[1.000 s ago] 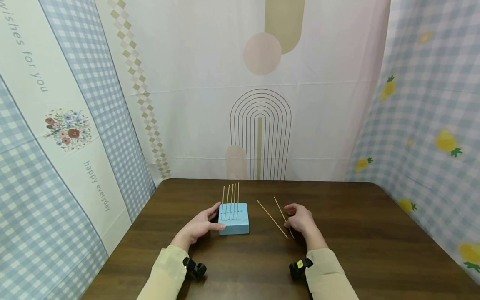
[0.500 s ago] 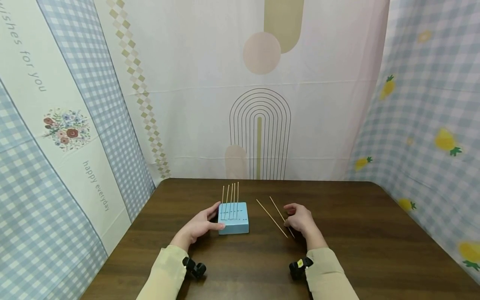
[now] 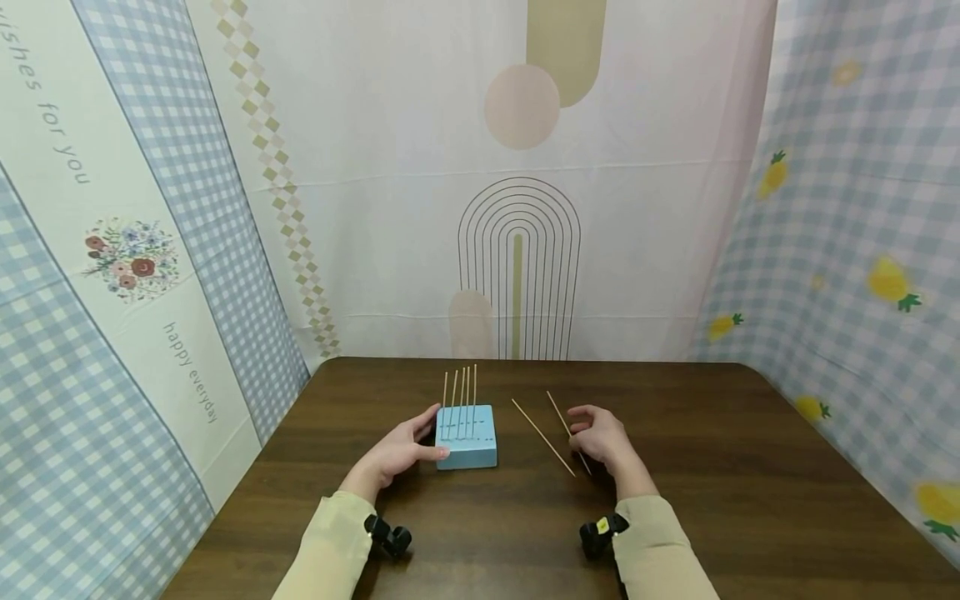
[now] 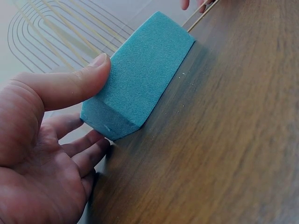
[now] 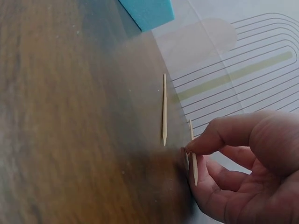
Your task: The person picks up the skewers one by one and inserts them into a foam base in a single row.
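On the table sits a light blue foam block [image 3: 474, 458], with several thin bamboo skewers [image 3: 475, 387] standing upright in its top. My left hand [image 3: 397, 457] holds the block at its left side. In the left wrist view its thumb lies on the block's near face, while the other fingers are at the side and behind. To the right, my right hand [image 3: 602, 437] pinches a bamboo skewer [image 5: 195, 171] between thumb and fingers, near its pointed near end. Left of that hand, a second skewer [image 3: 543, 437] lies slanted on the table, between the hand and the block.
A dark brown wooden table [image 3: 480, 533] carries everything. Small pale crumbs lie near the block in the left wrist view. Behind hangs a white patterned cloth [image 3: 390, 250], with checked cloths [image 3: 832, 208] at the sides. Black cameras [image 3: 388, 537] sit on both wrists.
The far end of the skewer in my right hand has swung left and then back right. My left hand and the block have stayed in place.
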Demonstrator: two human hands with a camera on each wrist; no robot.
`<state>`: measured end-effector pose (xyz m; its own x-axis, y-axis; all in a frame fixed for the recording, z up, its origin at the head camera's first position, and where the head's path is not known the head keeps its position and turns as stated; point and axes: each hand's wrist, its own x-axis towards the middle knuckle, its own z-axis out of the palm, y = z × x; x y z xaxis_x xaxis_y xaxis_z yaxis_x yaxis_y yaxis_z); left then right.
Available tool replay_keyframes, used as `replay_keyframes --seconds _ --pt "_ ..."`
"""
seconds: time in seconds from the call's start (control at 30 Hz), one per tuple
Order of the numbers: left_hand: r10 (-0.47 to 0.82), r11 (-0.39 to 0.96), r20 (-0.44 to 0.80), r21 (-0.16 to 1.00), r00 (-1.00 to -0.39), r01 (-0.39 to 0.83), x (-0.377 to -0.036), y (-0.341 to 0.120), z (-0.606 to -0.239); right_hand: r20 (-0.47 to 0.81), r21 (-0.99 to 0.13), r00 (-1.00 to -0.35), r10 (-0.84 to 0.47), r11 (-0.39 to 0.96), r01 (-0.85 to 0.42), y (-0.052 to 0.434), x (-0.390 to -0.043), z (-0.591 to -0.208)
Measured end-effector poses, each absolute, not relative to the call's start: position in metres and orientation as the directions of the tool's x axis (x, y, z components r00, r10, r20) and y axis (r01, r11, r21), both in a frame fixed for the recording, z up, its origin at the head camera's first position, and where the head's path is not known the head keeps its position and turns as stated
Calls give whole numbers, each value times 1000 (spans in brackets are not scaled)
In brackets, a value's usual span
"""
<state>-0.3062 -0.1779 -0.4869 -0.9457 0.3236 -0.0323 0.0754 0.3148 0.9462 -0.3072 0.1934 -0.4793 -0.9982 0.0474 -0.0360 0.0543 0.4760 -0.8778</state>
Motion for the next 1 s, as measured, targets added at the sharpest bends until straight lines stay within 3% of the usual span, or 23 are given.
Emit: replay_keyframes --seconds 0.6,1.0 --pt "328 310 -35 948 -944 73 -306 -177 -487 -105 -958 -993 -57 273 86 190 -308 -470" --pt "325 315 -30 946 -945 79 -307 -177 -487 -67 -974 -995 -72 220 50 183 -307 -456"
